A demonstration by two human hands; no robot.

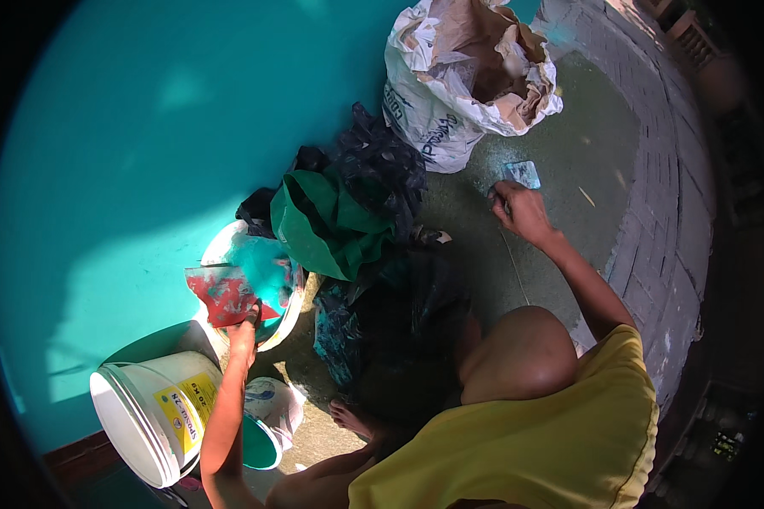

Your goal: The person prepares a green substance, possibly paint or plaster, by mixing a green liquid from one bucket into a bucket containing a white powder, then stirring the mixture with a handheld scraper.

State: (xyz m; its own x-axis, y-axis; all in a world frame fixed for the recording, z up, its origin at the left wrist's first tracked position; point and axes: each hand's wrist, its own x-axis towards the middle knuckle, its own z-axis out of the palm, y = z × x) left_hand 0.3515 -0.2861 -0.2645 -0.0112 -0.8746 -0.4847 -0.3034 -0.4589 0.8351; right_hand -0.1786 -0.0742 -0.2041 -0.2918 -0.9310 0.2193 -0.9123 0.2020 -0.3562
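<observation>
My left hand (243, 336) grips a thin red flat piece (222, 297) smeared with whitish and teal paint, its exact kind unclear. It is held over a round white bucket (294, 316) that has teal paint inside and along its wall. On the right, my right hand (525, 212) is low over the grey floor with its fingers curled closed. Whatever may be between those fingertips is too small to make out. Just beyond the knuckles lies a small rectangular plate (522, 175), pale blue and white with paint marks; whether the hand touches it I cannot tell.
A teal wall (144, 170) rises on the left. Against it stand a big white sack (433, 127) with an open brown lining, dark plastic bags (382, 161) and a green cloth bag (323, 220). A lidded white pail (136, 424) leans near my left forearm, beside a teal-lined container (261, 443).
</observation>
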